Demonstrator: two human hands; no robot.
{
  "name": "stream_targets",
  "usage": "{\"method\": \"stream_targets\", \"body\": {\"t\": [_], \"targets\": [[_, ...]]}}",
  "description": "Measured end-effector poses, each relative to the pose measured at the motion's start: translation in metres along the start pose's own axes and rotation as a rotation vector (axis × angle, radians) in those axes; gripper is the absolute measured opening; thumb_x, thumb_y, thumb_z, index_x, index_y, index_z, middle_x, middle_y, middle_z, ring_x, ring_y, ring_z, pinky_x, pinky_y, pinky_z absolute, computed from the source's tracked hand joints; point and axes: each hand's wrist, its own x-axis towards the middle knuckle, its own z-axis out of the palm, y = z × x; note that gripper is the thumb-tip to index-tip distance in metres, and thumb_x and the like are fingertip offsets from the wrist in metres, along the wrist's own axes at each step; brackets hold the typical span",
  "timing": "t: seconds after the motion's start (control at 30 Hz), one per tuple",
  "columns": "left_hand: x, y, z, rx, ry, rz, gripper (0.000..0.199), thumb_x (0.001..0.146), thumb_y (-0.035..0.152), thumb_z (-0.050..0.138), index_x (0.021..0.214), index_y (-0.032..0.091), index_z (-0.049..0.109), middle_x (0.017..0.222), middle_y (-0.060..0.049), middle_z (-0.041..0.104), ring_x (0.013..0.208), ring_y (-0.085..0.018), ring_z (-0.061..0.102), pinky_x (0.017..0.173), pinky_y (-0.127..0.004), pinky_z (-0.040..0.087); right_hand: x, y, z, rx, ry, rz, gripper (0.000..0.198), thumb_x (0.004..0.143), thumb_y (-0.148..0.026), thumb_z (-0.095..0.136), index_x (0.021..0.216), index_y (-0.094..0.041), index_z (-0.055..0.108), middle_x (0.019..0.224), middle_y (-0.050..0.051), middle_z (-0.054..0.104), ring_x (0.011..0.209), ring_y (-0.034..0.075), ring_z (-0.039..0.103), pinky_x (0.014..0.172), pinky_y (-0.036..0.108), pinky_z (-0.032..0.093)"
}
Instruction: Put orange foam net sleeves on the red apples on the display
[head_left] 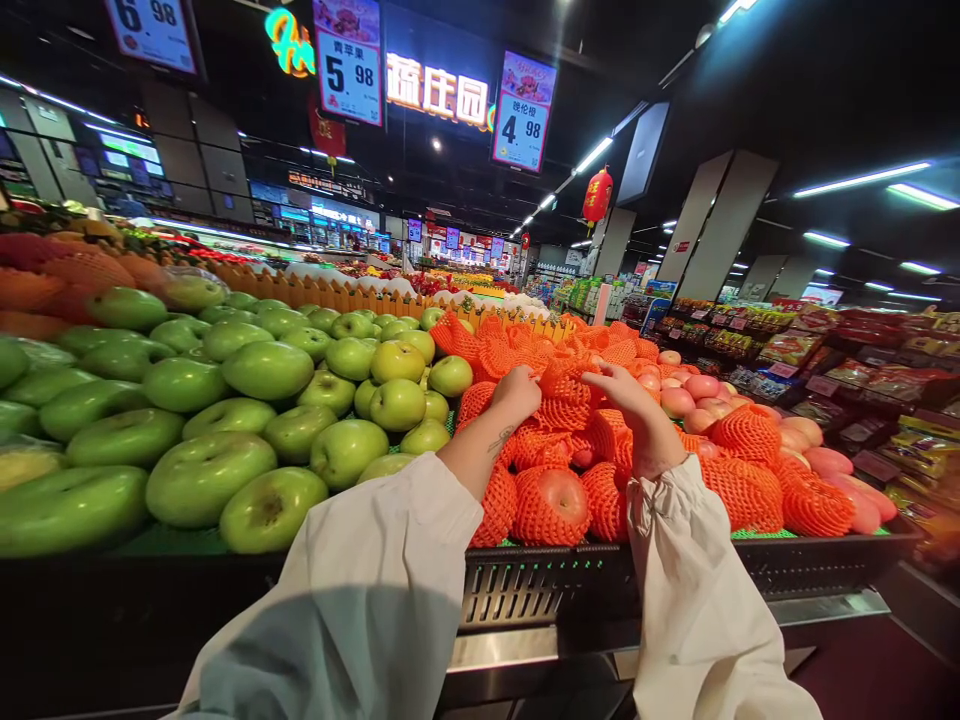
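Inward point left hand [519, 393] and right hand [625, 392].

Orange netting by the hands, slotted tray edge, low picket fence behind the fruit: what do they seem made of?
Orange netting: probably soft foam plastic, matte; thick, open mesh strands. 
Slotted tray edge: likely rigid dark plastic, slight sheen; evenly repeated slots suggest moulding. 
Low picket fence: looks like wood, finish too small to tell; yellow-brown slats, though plastic is possible.

Hanging price signs [349, 80]: 6.98, 5.98, 4.98; lit sign [437, 93]: 蔬庄园.
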Motion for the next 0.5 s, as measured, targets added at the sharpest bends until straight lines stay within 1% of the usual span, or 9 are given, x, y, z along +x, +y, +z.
{"method": "stream_targets", "body": {"t": [0.07, 0.13, 0.23, 0.3, 0.37, 0.43, 0.5], "targets": [[-0.0009, 0.0035, -0.0033, 0.018, 0.034, -0.024, 0.023, 0.097, 0.026, 0.054, 0.105, 0.022, 0.074, 0.119, -0.013, 0.078, 0.111, -0.03, 0.072, 0.089, -0.037, 0.052, -0.0014, -0.0007, -0.0006, 0.072, -0.05, 0.017, 0.036, 0.065, -0.037, 0.084, 0.081, -0.024, 0.054, 0.074, -0.004, 0.057, 0.068, 0.013, 0.056, 0.055, 0.023, 0.044], [-0.0014, 0.0056, -0.0058, 0.02, 0.061, -0.036, 0.025, 0.099, 0.028, 0.052, 0.111, 0.024, 0.074, 0.126, -0.012, 0.077, 0.116, -0.029, 0.071, 0.092, -0.036, 0.052, -0.0027, -0.0006, -0.0012, 0.097, -0.104, 0.052, 0.04, 0.061, -0.028, 0.085, 0.085, -0.024, 0.054, 0.072, -0.005, 0.059, 0.063, 0.011, 0.055, 0.052, 0.021, 0.041], [-0.0017, 0.0063, -0.0073, 0.015, 0.074, -0.037, 0.025, 0.099, 0.029, 0.053, 0.112, 0.024, 0.074, 0.126, -0.01, 0.078, 0.117, -0.027, 0.071, 0.093, -0.035, 0.052, -0.0032, 0.001, -0.0018, 0.069, -0.135, 0.076, 0.049, 0.058, -0.02, 0.086, 0.097, -0.026, 0.057, 0.064, -0.009, 0.054, 0.056, 0.01, 0.051, 0.049, 0.021, 0.036], [-0.0021, 0.0061, -0.0075, 0.01, 0.078, -0.033, 0.025, 0.1, 0.029, 0.053, 0.111, 0.023, 0.075, 0.125, -0.011, 0.078, 0.116, -0.027, 0.071, 0.093, -0.035, 0.051, -0.0033, 0.0016, -0.0023, 0.045, -0.151, 0.083, 0.057, 0.059, -0.018, 0.085, 0.109, -0.026, 0.06, 0.062, -0.01, 0.051, 0.057, 0.011, 0.051, 0.05, 0.021, 0.037], [-0.0029, 0.0063, -0.0079, 0.002, 0.089, -0.025, 0.026, 0.1, 0.029, 0.053, 0.113, 0.023, 0.075, 0.126, -0.011, 0.078, 0.117, -0.027, 0.07, 0.093, -0.034, 0.051, -0.0035, 0.0015, -0.0032, 0.032, -0.182, 0.081, 0.063, 0.059, -0.017, 0.084, 0.118, -0.026, 0.063, 0.071, -0.006, 0.057, 0.063, 0.012, 0.055, 0.054, 0.023, 0.042], [-0.0041, 0.0073, -0.0089, -0.011, 0.105, -0.018, 0.027, 0.101, 0.029, 0.053, 0.115, 0.022, 0.075, 0.128, -0.012, 0.077, 0.118, -0.027, 0.07, 0.093, -0.034, 0.051, -0.0037, 0.0016, -0.0047, 0.024, -0.198, 0.041, 0.07, 0.057, -0.017, 0.085, 0.123, -0.026, 0.065, 0.093, -0.001, 0.065, 0.074, 0.013, 0.06, 0.062, 0.025, 0.048], [-0.0055, 0.0088, -0.0102, -0.029, 0.122, -0.016, 0.028, 0.101, 0.029, 0.053, 0.116, 0.02, 0.075, 0.129, -0.013, 0.076, 0.119, -0.027, 0.069, 0.093, -0.033, 0.05, -0.0033, 0.0028, -0.0064, 0.008, -0.232, -0.021, 0.079, 0.055, -0.018, 0.085, 0.13, -0.029, 0.064, 0.112, 0.002, 0.067, 0.08, 0.014, 0.061, 0.068, 0.028, 0.051]]}}
